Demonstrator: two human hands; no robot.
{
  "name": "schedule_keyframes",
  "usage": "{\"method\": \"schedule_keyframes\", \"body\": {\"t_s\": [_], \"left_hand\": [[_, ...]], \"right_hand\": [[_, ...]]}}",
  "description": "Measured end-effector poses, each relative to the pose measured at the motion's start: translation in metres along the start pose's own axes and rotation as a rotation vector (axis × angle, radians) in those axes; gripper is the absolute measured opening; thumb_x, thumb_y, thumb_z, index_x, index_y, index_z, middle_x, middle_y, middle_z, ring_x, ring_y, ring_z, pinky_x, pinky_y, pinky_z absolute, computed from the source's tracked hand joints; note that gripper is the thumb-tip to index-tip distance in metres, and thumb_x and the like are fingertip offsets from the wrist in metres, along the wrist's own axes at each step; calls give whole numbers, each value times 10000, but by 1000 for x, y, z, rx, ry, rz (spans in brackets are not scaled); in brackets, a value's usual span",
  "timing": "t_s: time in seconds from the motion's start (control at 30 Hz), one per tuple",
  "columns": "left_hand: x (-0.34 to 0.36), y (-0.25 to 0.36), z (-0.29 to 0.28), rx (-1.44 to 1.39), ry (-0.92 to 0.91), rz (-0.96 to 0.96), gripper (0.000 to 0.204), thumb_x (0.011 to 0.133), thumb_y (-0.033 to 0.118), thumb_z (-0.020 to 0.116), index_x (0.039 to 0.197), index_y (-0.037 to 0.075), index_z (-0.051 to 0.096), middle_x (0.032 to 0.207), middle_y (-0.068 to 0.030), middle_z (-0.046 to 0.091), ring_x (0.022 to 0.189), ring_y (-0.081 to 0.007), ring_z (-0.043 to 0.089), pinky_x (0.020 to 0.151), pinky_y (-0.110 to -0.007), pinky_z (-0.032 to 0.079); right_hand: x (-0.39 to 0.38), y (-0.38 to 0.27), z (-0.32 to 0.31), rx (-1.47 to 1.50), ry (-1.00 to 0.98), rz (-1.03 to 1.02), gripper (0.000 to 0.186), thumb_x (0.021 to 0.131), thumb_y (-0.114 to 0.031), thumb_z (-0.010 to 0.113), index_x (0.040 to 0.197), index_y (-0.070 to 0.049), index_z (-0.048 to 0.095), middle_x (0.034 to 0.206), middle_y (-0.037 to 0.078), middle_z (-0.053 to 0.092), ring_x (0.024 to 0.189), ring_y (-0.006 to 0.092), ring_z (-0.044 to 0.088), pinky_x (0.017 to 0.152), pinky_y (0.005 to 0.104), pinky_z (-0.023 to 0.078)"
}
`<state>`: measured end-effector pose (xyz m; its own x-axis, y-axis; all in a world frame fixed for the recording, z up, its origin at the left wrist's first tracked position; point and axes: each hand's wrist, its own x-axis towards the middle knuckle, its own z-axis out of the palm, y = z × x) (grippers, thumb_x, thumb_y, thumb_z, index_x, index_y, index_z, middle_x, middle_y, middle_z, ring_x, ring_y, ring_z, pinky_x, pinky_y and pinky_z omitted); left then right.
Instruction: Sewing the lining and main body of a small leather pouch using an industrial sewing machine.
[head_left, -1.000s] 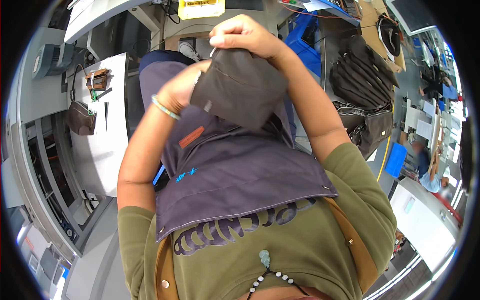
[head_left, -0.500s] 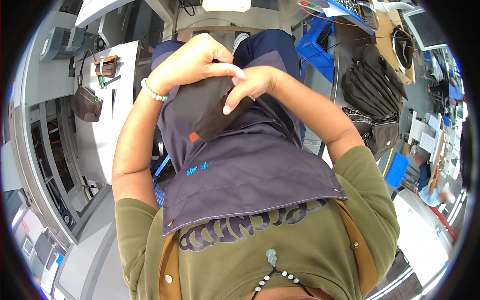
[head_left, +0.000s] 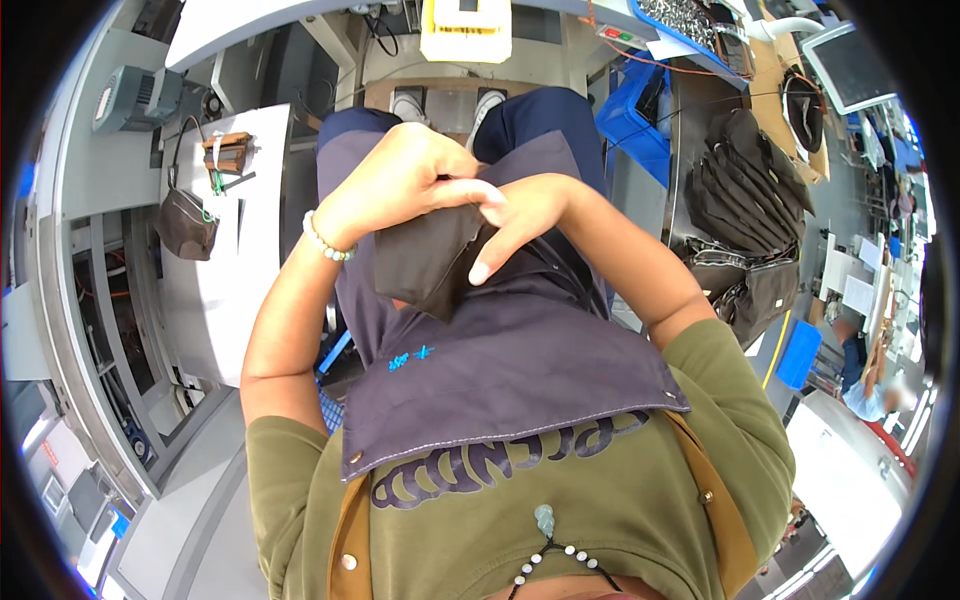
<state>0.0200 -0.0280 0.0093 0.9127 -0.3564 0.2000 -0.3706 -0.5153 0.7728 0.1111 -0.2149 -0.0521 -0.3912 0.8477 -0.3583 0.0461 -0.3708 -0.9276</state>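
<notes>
- On the left, a rounded, smooth dark bag point(head_left: 187, 227) sits by the white table point(head_left: 205, 320).
- The left hand point(head_left: 420, 170) curls its fingers on the top of the brown pouch point(head_left: 415, 262), soft, matt and pointed, over the apron point(head_left: 520, 370).
- The right hand point(head_left: 530, 215) has come down beside it, centring handling there; thumb straight, finger grip hidden.
- Far right, limp bags point(head_left: 745, 185) overlap in folds.

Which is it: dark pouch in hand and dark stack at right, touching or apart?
Apart: the head view shows a wide gap between the dark pouch and dark stack, crossed by the right forearm.
</notes>
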Motion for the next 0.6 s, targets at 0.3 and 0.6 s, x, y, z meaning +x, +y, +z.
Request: {"method": "schedule_keyframes", "body": {"t_s": [0.3, 0.6], "left_hand": [[-2, -24, -51, -413, 147, -378, 243, 988, 191, 683, 846, -5, 702, 742, 65, 617, 708, -18, 516, 656, -227, 450], [9, -44, -52, -571, 268, -359, 203, 982, 195, 684, 875, 23, 699, 787, 54, 614, 754, -37, 524, 708, -226, 449]], "right_hand": [[-83, -46, -48, 48, 698, -397, 146, 1003, -173, 632, 946, -40, 647, 900, -50, 595, 877, 54, 532, 825, 242, 446], [-71, -50, -62, 39, 918, -419, 213, 997, -217, 645, 912, -22, 656, 867, -54, 595, 846, 48, 502, 785, 231, 418]]}}
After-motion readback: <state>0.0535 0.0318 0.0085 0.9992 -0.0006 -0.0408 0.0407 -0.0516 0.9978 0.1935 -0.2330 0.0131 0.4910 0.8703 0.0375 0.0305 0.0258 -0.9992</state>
